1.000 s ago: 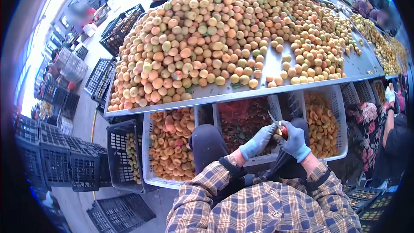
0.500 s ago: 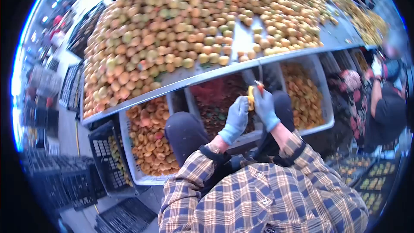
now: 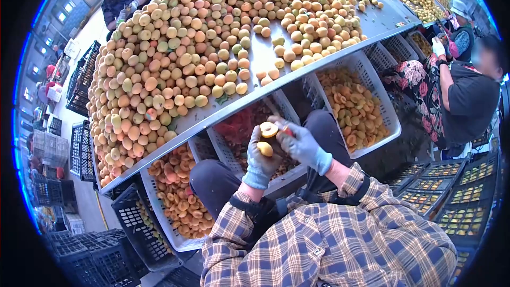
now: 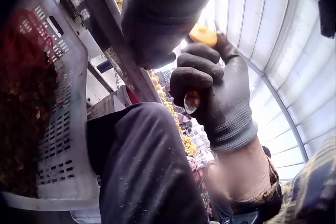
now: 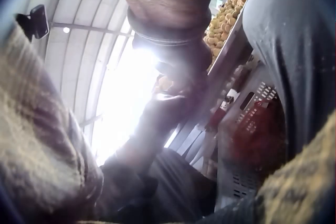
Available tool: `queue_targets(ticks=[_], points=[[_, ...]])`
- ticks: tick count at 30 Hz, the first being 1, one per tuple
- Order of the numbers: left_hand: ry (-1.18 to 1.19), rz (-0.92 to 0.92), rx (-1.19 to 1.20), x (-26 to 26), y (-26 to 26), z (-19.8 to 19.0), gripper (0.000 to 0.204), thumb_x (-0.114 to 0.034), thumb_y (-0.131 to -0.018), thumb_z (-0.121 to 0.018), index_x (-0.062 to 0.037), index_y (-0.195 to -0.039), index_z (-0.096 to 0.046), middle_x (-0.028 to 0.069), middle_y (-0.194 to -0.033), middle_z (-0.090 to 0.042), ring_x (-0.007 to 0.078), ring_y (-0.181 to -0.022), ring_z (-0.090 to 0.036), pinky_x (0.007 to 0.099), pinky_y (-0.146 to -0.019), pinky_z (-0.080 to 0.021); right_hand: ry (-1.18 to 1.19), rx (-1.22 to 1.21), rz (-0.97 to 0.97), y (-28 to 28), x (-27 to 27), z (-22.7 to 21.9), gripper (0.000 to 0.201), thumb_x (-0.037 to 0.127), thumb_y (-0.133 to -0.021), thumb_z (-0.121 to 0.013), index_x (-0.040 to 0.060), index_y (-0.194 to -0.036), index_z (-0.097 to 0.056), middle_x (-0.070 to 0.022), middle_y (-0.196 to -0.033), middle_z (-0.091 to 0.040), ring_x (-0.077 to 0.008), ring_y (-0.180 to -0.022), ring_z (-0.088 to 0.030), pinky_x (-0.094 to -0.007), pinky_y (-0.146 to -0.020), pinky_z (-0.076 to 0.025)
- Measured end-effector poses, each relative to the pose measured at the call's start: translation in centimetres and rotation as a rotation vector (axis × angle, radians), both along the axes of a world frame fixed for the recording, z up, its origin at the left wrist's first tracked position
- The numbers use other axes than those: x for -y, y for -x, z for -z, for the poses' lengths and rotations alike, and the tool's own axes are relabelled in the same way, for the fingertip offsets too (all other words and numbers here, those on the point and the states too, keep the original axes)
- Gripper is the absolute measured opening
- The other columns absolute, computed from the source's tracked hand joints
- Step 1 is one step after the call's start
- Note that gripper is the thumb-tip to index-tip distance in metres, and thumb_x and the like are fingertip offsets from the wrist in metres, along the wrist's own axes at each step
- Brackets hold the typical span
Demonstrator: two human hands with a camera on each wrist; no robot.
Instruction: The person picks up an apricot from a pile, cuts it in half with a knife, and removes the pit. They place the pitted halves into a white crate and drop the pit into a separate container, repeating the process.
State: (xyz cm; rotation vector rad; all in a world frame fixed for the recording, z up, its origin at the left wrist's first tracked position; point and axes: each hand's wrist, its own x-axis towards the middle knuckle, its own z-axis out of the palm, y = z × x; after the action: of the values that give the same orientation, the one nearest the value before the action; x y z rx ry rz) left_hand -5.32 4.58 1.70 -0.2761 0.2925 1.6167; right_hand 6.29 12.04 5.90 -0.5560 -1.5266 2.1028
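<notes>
In the head view, my gloved left hand [image 3: 260,162] is turned up and holds a cut apricot half [image 3: 268,129] with its hollow showing, and a second yellow-orange apricot piece [image 3: 264,149] lies against the palm. Close on its right, my gloved right hand [image 3: 307,148] grips a knife by its red handle [image 3: 287,131]; the blade is blurred near the cut half. Yellow fruit [image 4: 203,35] shows beside the curled right fingers in the left wrist view. Glare washes out much of the right wrist view, where a pale piece of fruit [image 5: 165,84] sits between both hands.
A metal table [image 3: 199,123] heaped with whole apricots stands in front. Under its edge are white crates of cut apricots [image 3: 355,107] on the right and left, with a crate holding a red net [image 3: 240,126] between. My knees flank that crate. Another person [image 3: 470,87] sits at right.
My head view has turned to the right. The hands, earlier close together around fruit and knife, have opened apart slightly; cut apricot now shows in the left palm, and the knife has lowered.
</notes>
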Motion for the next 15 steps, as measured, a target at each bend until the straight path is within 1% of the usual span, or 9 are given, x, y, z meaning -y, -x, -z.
queue_targets(ticks=[2,3,4,6,7,10,11,12,15], points=[[-0.013,-0.006,-0.004,0.1,0.0,-0.8,0.046,-0.041,-0.097,-0.042,-0.0037,-0.122,-0.052,0.0139,-0.110,-0.062,0.0279,-0.096,-0.061,0.0399,-0.090,-0.049,0.141,-0.051,0.050,-0.8,-1.1,-2.8,0.038,0.016,-0.098,-0.048,-0.0011,-0.132,-0.044,0.0048,-0.075,-0.051,0.0014,-0.056,-0.043,-0.0126,-0.052,-0.037],[-0.027,-0.010,-0.009,0.2,-0.1,-1.0,0.046,-0.041,-0.097,-0.044,-0.0047,-0.124,-0.050,0.0153,-0.109,-0.062,0.0277,-0.089,-0.063,0.0379,-0.085,-0.053,0.019,-0.058,0.105,-1.0,-1.7,-3.4,0.035,0.015,-0.097,-0.044,-0.0028,-0.128,-0.046,0.0043,-0.070,-0.049,-0.0003,-0.055,-0.043,-0.0137,-0.050,-0.037],[-0.026,-0.005,0.001,0.3,-0.1,-1.0,0.046,-0.041,-0.097,-0.044,-0.0047,-0.124,-0.050,0.0153,-0.109,-0.062,0.0277,-0.089,-0.063,0.0379,-0.085,-0.053,0.013,-0.041,0.120,-1.0,-2.4,-4.7,0.031,0.012,-0.094,-0.043,-0.0036,-0.120,-0.051,0.0031,-0.066,-0.049,-0.0017,-0.053,-0.044,-0.0143,-0.047,-0.037],[-0.082,0.129,-0.055,0.3,-0.1,-1.3,0.044,-0.041,-0.097,-0.043,-0.0061,-0.122,-0.052,0.0142,-0.104,-0.064,0.0249,-0.082,-0.063,0.0299,-0.067,-0.053,0.047,-0.078,0.169,-0.5,-3.0,-5.6,0.029,0.010,-0.089,-0.046,-0.0033,-0.112,-0.055,0.0011,-0.066,-0.051,-0.0033,-0.051,-0.046,-0.0149,-0.046,-0.037],[-0.076,0.162,-0.060,0.2,-0.5,-1.8,0.045,-0.043,-0.097,-0.044,-0.0061,-0.123,-0.050,0.0149,-0.104,-0.064,0.0230,-0.078,-0.062,0.0261,-0.056,-0.050,0.086,-0.134,0.176,-0.4,-3.1,-6.2,0.028,0.008,-0.086,-0.045,-0.0041,-0.108,-0.058,-0.0003,-0.068,-0.053,-0.0047,-0.051,-0.047,-0.0154,-0.046,-0.038],[-0.086,0.289,-0.032,0.2,-1.1,-2.1,0.049,-0.047,-0.096,-0.045,-0.0047,-0.119,-0.051,0.0142,-0.098,-0.062,0.0216,-0.077,-0.062,0.0240,-0.053,-0.047,0.064,-0.287,0.211,0.5,-3.0,-6.0,0.022,0.006,-0.085,-0.046,-0.0043,-0.099,-0.060,0.0020,-0.058,-0.046,-0.0030,-0.047,-0.040,-0.0174,-0.042,-0.030],[-0.028,0.310,-0.084,0.2,-1.4,-2.2,0.051,-0.050,-0.095,-0.045,-0.0040,-0.115,-0.051,0.0137,-0.096,-0.061,0.0213,-0.074,-0.061,0.0235,-0.051,-0.047,0.102,-0.325,0.207,0.7,-2.8,-6.1,0.017,0.010,-0.089,-0.050,-0.0028,-0.094,-0.060,0.0041,-0.054,-0.042,-0.0016,-0.045,-0.034,-0.0185,-0.042,-0.026],[0.012,0.322,-0.091,0.2,-1.7,-2.6,0.053,-0.052,-0.095,-0.042,-0.0036,-0.114,-0.054,0.0125,-0.094,-0.063,0.0197,-0.072,-0.062,0.0230,-0.054,-0.051,0.106,-0.322,0.207,0.8,-2.6,-5.8,0.017,0.010,-0.089,-0.050,-0.0028,-0.094,-0.060,0.0041,-0.054,-0.042,-0.0016,-0.045,-0.034,-0.0185,-0.042,-0.026],[-0.095,0.385,-0.106,0.4,-1.8,-1.5,0.052,-0.052,-0.096,-0.041,-0.0045,-0.111,-0.055,0.0119,-0.092,-0.062,0.0195,-0.069,-0.061,0.0230,-0.051,-0.049,0.043,-0.312,0.250,0.9,-2.2,-4.6,0.025,0.024,-0.094,-0.055,0.0007,-0.086,-0.059,0.0057,-0.055,-0.041,-0.0002,-0.045,-0.032,-0.0189,-0.043,-0.024]])
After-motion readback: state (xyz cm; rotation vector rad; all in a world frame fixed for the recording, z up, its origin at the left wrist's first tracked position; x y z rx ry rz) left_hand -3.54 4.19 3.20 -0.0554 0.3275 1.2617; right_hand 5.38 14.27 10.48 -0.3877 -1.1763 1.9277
